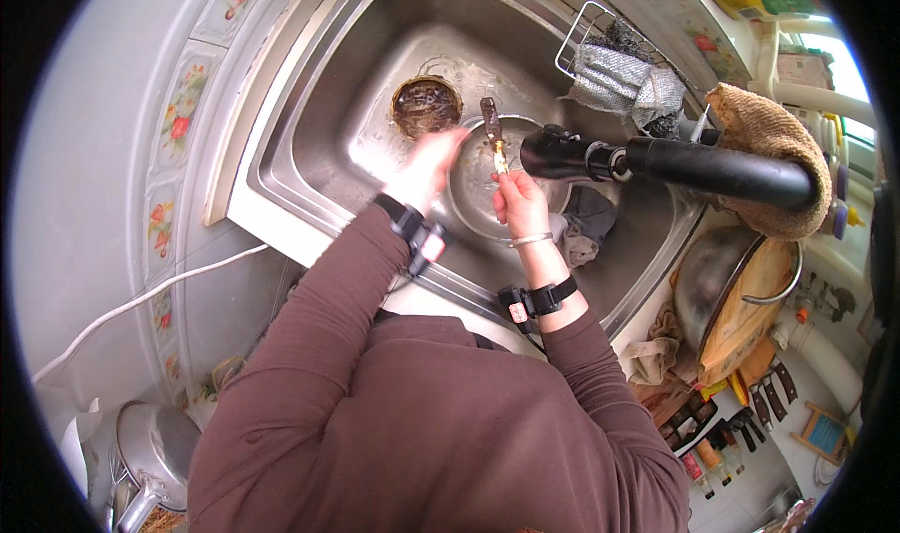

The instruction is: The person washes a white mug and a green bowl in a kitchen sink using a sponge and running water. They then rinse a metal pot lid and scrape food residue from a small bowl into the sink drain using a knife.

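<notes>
My right hand (522,204) grips the lower end of a narrow flat tool (491,118). The tool's upper part is coated dark brown, and its lower part is pale yellow. Below it in the steel sink (365,62) sits a round shallow metal basin (470,199). My left hand (427,164) is motion-blurred, between the basin and a round container (426,105) with dark brown residue and a gold-coloured rim. Whether my left fingers touch the container or hold anything is unclear. Grey wet cloths (587,220) lie right of the basin.
A black faucet (675,159) reaches over the sink from the right, with a tan towel (777,146) draped over it. A wire rack (573,48) holds a silvery scrubbing cloth (619,76). At right stand a metal wok (714,280) and a wooden board (752,308); knives (773,392) lie beyond.
</notes>
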A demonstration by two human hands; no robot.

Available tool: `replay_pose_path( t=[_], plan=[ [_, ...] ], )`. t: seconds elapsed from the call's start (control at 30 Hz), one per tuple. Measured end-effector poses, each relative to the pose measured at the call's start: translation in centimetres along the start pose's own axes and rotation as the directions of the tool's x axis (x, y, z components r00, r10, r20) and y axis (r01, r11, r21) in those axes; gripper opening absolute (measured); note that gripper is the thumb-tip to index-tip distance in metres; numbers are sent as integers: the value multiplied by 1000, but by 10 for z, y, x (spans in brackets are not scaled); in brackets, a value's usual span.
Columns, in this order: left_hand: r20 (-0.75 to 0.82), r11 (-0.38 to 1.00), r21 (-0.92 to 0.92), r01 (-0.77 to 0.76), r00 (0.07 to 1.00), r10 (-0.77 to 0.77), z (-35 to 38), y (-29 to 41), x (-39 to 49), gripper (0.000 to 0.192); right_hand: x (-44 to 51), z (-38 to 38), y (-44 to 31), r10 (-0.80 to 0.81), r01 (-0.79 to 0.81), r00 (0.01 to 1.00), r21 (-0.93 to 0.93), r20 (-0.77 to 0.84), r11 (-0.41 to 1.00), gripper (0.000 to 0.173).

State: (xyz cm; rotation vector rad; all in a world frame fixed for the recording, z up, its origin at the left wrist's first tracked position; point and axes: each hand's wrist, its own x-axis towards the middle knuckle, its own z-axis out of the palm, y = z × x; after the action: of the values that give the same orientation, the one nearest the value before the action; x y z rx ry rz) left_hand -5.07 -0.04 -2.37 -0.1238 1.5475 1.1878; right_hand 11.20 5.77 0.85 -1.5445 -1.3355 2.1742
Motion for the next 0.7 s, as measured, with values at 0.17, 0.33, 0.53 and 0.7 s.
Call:
replay_pose_path(
  t=[0.17, 0.33, 0.53, 0.7],
  plan=[
    [149, 951, -287, -115, 975, 162, 66, -9, -17, 22, -6, 1, 11, -36, 35, 999, -29, -37, 999, 16],
    [77, 939, -308, -155, 979, 187, 75, -14, -13, 14, -7, -2, 26, -145, 145, 987, -7, -74, 989, 11],
    [-38, 954, -228, -196, 981, 192, 78, -16, -16, 11, 0, 2, 41, -203, 207, 975, 44, -88, 977, 12],
    [-32, 960, -193, -203, 979, 201, 73, -20, -16, 13, -2, 2, 43, -142, 145, 988, 57, -55, 988, 12]
  ],
)
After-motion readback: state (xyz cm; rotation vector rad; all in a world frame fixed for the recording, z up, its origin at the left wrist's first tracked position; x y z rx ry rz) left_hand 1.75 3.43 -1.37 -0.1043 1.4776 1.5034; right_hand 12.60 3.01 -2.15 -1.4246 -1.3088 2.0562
